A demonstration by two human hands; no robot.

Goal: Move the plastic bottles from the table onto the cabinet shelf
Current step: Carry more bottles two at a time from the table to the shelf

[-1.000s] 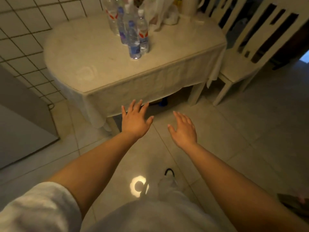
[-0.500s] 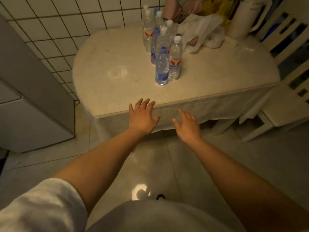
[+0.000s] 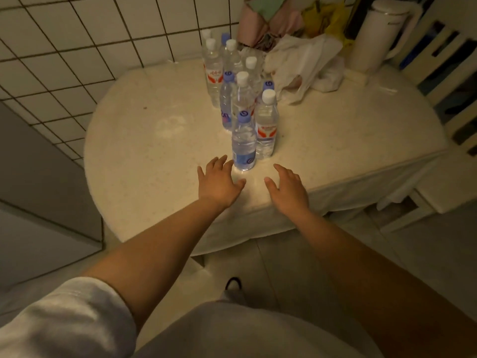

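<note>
Several clear plastic water bottles stand upright in a cluster on the cream table (image 3: 144, 161). Nearest to me is a blue-capped, blue-labelled bottle (image 3: 243, 143), with a white-capped, red-labelled bottle (image 3: 266, 125) just right of it. Others stand behind them, back to the tiled wall. My left hand (image 3: 219, 180) hovers over the table just left of and below the blue-capped bottle, fingers spread, holding nothing. To the right of that bottle's base, my right hand (image 3: 289, 186) is also open and empty. The cabinet shelf is out of view.
A crumpled white plastic bag (image 3: 307, 63) and a white kettle (image 3: 379, 34) sit at the back right of the table. A white chair (image 3: 449, 156) stands to the right. A grey appliance (image 3: 38, 192) flanks the table on the left.
I have come closer to the table. Both hands moved forward from over the floor to above the tabletop, near the front bottles, still holding nothing.
</note>
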